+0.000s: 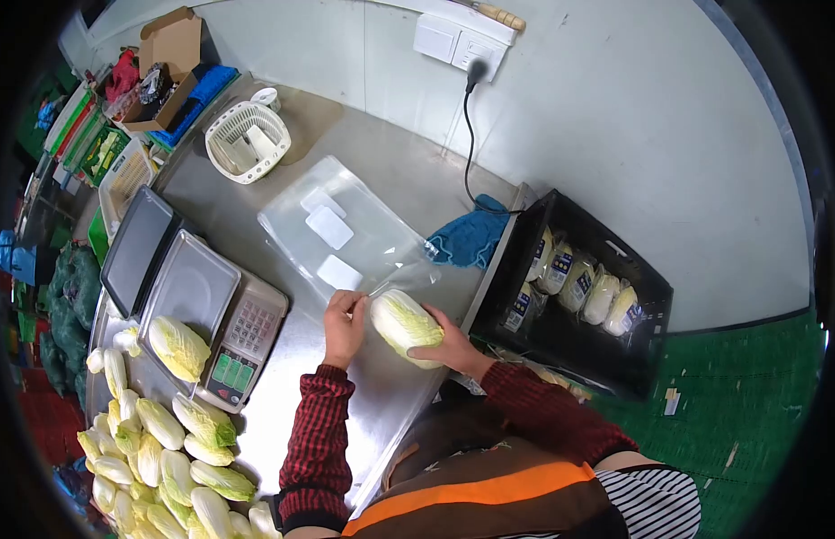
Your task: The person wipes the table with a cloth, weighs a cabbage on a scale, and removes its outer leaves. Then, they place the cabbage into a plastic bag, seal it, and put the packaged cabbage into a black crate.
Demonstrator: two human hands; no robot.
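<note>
My right hand is wrapped round the lower end of a napa cabbage, its pale base pointing away from me. Just left of it, my left hand pinches the near edge of a clear plastic bag. The bag lies flat on the metal table, with white labels on it. The cabbage's upper end is right by the bag's near edge. Another napa cabbage rests on the scale to the left.
Many cabbages are heaped at the table's near left. A black crate at right holds several wrapped cabbages. A blue cloth lies beside it under a power cord. At the back stands a white basket.
</note>
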